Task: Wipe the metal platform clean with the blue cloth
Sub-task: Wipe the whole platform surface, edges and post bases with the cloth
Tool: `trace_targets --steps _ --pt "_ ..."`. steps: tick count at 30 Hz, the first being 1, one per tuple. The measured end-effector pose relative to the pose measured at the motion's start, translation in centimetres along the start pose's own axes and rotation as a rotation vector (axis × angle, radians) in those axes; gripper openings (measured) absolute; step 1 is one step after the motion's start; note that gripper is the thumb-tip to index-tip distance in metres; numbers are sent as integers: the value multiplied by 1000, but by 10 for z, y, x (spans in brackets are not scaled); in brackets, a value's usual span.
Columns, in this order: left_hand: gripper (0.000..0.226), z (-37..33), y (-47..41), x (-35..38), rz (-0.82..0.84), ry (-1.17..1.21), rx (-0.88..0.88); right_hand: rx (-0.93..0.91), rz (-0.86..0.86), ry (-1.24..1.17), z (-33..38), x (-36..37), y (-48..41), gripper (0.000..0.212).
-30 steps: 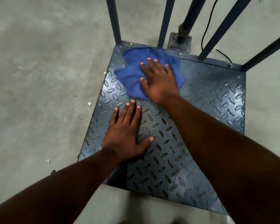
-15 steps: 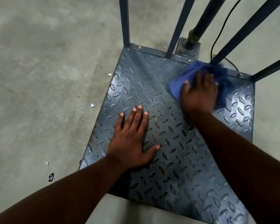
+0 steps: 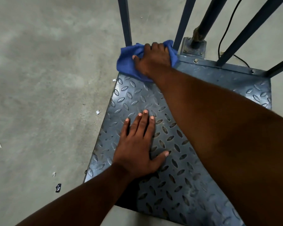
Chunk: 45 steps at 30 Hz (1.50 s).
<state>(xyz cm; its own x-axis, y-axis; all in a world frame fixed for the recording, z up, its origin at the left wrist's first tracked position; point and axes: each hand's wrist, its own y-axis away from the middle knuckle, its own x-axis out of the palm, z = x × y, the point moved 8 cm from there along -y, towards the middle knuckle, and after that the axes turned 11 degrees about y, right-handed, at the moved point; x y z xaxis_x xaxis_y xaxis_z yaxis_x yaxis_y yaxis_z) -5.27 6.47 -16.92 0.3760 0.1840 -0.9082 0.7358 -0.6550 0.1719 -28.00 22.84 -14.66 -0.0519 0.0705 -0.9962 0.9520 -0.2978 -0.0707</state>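
Blue crumpled cloth [image 3: 126, 66] gripped by right hand [image 3: 153, 61] at far-left corner of grey tread-plate metal platform [image 3: 129, 98]; left hand [image 3: 137, 149] flat, bracing mid-platform. Mid-wipe; next probably sweep nearer rows.

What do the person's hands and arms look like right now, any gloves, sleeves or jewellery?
Both are bare. The left hand and right hand wear no gloves, and no rings show on the visible fingers. No watch or band at either wrist. The left forearm and right forearm are uncovered to the frame edge, no sleeve in view.
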Motion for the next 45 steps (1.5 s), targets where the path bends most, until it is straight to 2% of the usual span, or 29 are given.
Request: trace_targets --steps 3,7,11,14,19,27,30,33,39,45 --pt "112 0 0 1 4 10 6 -25 12 -51 2 3 21 67" --pt "110 1 1 1 -9 27 5 -75 -26 -54 -26 4 96 72" --pt "109 1 2 -1 -35 27 9 176 -3 19 -94 9 151 78" --pt "110 -3 0 -3 -49 29 13 304 3 10 -125 10 130 84" --pt "111 -2 -4 -5 -64 -4 14 313 13 -13 -152 8 80 85" --pt "111 -4 -1 -1 -70 -23 22 340 7 37 -142 1 119 83" --pt "111 -7 -1 -2 -63 -18 24 213 -27 -4 -111 -1 149 77" --pt "111 -6 -2 -2 -49 -22 12 62 19 -33 -92 4 123 78" --pt "112 -6 -3 -2 -51 -35 13 161 32 13 -97 9 56 82" --pt "111 -1 2 0 -61 -41 18 -32 -6 -45 -95 5 143 75"
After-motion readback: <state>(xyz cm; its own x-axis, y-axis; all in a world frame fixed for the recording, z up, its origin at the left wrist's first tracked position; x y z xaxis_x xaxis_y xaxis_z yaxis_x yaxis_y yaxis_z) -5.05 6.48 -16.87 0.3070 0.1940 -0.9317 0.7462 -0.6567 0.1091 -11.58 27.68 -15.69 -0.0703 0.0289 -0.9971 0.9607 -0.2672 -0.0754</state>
